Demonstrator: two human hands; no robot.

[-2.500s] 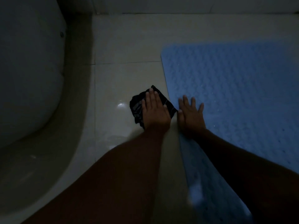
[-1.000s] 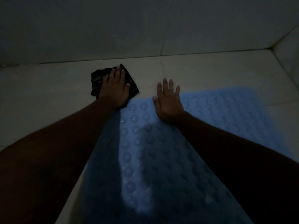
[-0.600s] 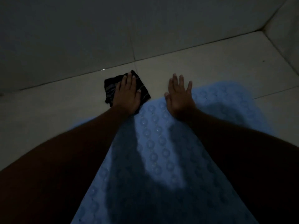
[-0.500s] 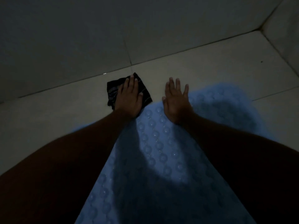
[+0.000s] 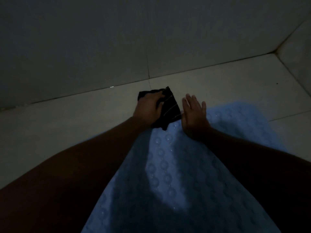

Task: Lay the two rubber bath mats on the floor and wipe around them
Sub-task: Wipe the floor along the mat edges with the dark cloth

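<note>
A light blue rubber bath mat [image 5: 170,169] with round bumps lies flat on the pale tiled floor [image 5: 67,121], running from the bottom of the head view to just short of the wall. My left hand [image 5: 149,108] grips a dark striped cloth [image 5: 170,109] at the mat's far edge, fingers curled over the cloth's top. The cloth's lower end overlaps the mat. My right hand [image 5: 193,113] rests flat on the mat's far edge with fingers spread, right beside the cloth. Only one mat is in view.
A tiled wall [image 5: 117,39] rises just beyond the hands. A second wall or ledge [image 5: 299,52] meets it at the right corner. Bare floor tile shows left and right of the mat. The room is dim.
My left hand has gone from lying flat on the cloth to gripping it, and the cloth has shifted right, closer to my right hand. The right hand stays on the mat.
</note>
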